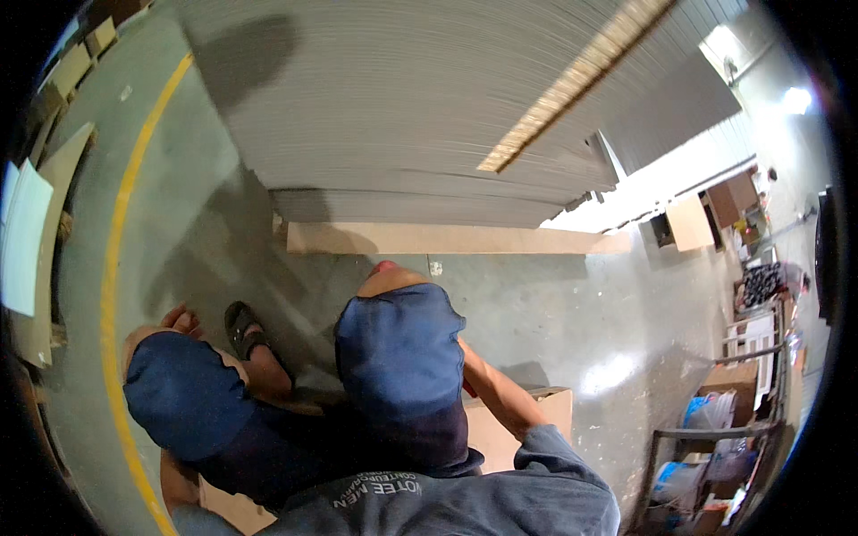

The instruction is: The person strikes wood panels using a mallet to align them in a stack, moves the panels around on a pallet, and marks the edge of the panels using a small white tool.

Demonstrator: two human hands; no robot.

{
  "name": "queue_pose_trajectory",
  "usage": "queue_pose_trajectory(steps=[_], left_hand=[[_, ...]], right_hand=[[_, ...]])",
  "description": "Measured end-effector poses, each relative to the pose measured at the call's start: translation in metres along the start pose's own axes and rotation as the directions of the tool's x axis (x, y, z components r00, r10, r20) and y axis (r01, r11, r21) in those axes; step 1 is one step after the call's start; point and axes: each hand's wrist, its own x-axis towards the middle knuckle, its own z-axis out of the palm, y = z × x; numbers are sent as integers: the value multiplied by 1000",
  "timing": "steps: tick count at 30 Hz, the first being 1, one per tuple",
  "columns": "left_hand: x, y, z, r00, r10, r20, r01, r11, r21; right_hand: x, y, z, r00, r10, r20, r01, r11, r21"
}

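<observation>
My legs, with dark blue cloth over the left knee and the right knee, fill the lower middle. Just past the left knee show the bent fingers of my left hand, close together; whatever they hold is hidden. My right forearm runs in behind the right knee, which hides that hand. A small red patch shows beyond this knee, too little to name. Between the legs is a foot in a dark sandal. Ahead rises a large stack of thin grey sheets on a pale board base.
A long light-brown strip lies across the stack. Under my right side is a tan board or box. A yellow floor line curves along the left, beside stacked panels. A rack with tubs stands at the right.
</observation>
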Motion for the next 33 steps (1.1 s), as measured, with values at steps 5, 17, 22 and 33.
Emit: queue_pose_trajectory(steps=[5, 17, 22, 33], left_hand=[[-32, -124, -46, 917, -3, -399, 2, 1000, -2], [-93, -305, 25, -8, 400, -917, 663, 688, 294], [-87, -264, 34, 22, 340, -940, 708, 659, 255], [-186, -278, 67, 326, 174, -929, 828, 422, 370]], right_hand=[[52, -58, 13, 982, -4, 190, 21, 996, -90], [278, -193, 121, 881, 43, 471, 91, 962, -259], [366, -249, 192, 879, 64, 472, -32, 997, -76], [477, -357, 267, 942, 249, 225, -309, 905, 293]])
